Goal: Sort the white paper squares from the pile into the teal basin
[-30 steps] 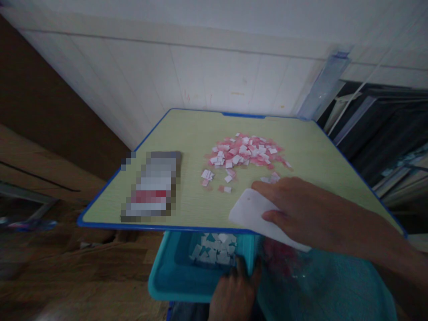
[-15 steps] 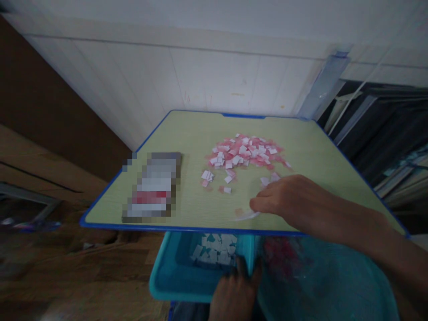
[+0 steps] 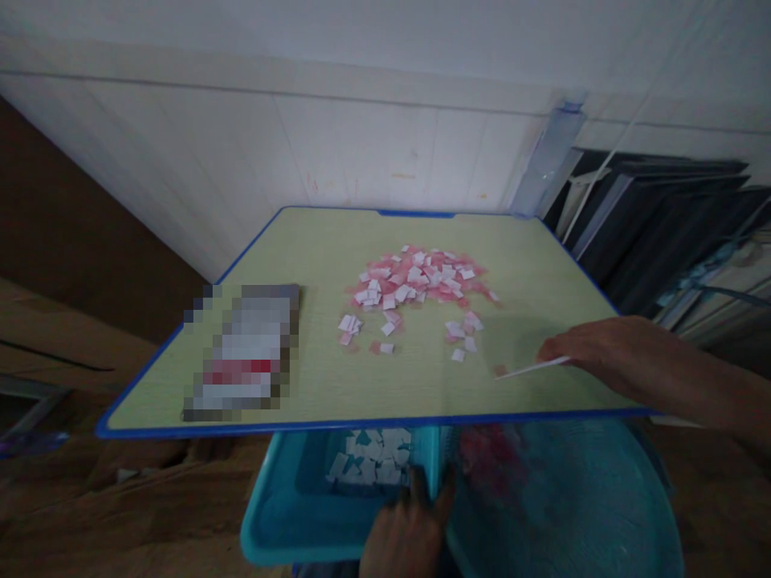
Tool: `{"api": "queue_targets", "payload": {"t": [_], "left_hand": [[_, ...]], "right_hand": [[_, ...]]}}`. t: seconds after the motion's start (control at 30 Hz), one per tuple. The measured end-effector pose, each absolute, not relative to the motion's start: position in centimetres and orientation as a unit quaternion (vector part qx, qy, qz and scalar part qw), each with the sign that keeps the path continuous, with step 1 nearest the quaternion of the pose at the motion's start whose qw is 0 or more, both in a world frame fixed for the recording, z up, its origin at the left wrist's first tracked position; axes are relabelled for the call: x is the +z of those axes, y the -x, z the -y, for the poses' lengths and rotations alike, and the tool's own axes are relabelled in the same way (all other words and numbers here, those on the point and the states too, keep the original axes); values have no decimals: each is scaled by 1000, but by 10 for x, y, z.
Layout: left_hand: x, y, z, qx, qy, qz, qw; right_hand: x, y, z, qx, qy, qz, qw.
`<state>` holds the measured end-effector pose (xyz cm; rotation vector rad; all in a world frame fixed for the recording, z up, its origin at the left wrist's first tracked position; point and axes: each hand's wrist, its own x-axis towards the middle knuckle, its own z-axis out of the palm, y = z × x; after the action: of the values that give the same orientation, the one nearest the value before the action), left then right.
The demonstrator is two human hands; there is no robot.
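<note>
Over the table (image 3: 337,393), right hand (image 3: 626,357) pinches card (image 3: 535,368) lengthwise leftward; left hand (image 3: 406,534) clasps tub (image 3: 310,526)

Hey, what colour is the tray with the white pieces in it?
Teal, a blue-green; the tray shows best in the head view.

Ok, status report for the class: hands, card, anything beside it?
Right fingers pinching card, nearly edge-on, over right of table. Left fingers by right rim of tray, contact unclear. Scraps left of card.
</note>
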<state>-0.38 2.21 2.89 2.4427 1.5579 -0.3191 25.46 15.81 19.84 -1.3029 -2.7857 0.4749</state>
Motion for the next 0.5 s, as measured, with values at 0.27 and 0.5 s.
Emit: {"api": "queue_targets", "payload": {"t": [0.27,0.5], "left_hand": [[23,7,-24,-132,-836,-518,126],[18,9,-25,-147,-833,-518,126]], "right_hand": [[201,-266,-175,108,422,900,30],[184,-228,-184,161,394,901,83]]}}
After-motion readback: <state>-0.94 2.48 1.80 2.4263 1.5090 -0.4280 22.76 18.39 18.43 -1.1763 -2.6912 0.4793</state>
